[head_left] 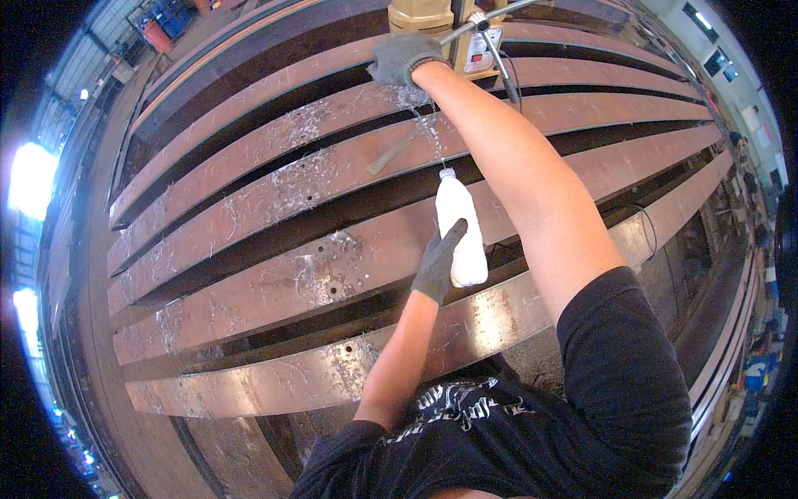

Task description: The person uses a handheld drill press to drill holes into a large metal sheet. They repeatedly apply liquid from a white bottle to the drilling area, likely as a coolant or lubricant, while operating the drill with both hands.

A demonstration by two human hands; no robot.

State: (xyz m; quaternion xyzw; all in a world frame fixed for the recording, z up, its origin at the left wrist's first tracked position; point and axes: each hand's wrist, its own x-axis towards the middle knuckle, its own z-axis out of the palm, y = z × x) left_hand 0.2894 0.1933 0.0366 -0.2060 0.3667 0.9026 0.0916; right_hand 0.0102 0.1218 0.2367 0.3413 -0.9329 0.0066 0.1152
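In my left hand [439,259], gloved in dark grey, is a white plastic squeeze bottle [460,220]. It leans with its nozzle toward the far side, and a thin stream of clear liquid [428,125] runs from the tip toward the drilling machine. My right hand [405,60], in a grey knit glove, reaches far forward to the front of a gold-coloured drilling machine [420,15]. Its fingers look curled; what they hold, if anything, is hidden. The machine stands on long brown steel beams [249,195], with its spoked feed handle [480,23] beside my right wrist.
Wet patches and metal shavings [303,179] lie across several parallel beams, with dark gaps between them. A flat metal strip [392,150] rests near the stream. Drilled holes show in the nearer beams. A cable [651,233] loops at the right. A red drum [155,36] stands far left.
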